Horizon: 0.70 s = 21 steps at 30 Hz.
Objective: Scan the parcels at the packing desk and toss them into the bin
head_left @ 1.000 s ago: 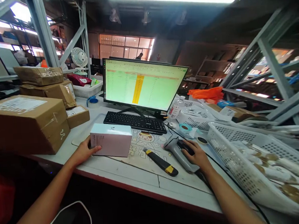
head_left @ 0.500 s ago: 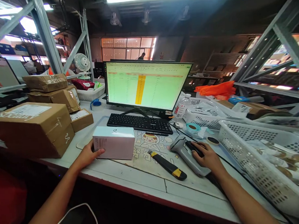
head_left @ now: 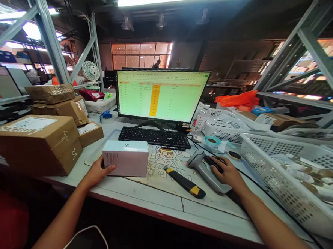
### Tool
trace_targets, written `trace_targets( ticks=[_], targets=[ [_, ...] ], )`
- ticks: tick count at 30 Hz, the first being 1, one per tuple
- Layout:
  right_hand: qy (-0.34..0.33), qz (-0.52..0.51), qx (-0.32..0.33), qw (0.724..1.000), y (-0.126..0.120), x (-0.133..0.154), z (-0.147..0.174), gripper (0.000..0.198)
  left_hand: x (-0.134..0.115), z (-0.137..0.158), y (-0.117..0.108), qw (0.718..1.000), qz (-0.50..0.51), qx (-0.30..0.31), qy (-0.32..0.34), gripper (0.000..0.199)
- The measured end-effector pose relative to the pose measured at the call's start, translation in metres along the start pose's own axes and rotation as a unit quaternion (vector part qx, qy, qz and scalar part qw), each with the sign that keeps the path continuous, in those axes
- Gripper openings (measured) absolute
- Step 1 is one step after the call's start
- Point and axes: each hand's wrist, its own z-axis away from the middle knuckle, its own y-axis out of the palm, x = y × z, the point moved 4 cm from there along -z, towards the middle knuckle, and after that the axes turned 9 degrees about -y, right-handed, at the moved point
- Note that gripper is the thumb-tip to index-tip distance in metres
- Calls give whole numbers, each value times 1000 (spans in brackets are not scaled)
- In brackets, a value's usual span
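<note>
My left hand point(head_left: 97, 172) grips the left end of a small white box point(head_left: 126, 163) that stands on the desk, thumb across its front face. My right hand point(head_left: 227, 172) rests closed over a black computer mouse point(head_left: 213, 163), whose far part shows beyond the fingers. Right beside it lies a grey barcode scanner point(head_left: 207, 174), its handle running toward my wrist. Between the two hands, a black and yellow utility knife point(head_left: 184, 182) lies on a desk mat point(head_left: 155, 179) printed with a cartoon figure.
Behind the box stand a black keyboard point(head_left: 153, 136) and a monitor point(head_left: 161, 96) showing a spreadsheet. Brown cartons point(head_left: 40, 145) are stacked at left. White plastic baskets point(head_left: 266, 171), a bottle point(head_left: 200, 118) and a blue tape roll point(head_left: 213, 141) are at right. A cable runs past my right arm.
The view has shifted slightly, so things on the right appear a little farther left. Both hands keep their places on the box and the mouse.
</note>
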Motion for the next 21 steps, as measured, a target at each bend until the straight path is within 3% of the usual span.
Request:
trace_targets(
  ticks=[21],
  targets=[
    [32, 11, 32, 999, 3, -1, 0, 58, 5, -3, 0, 1000, -7, 11, 13, 90]
  ],
)
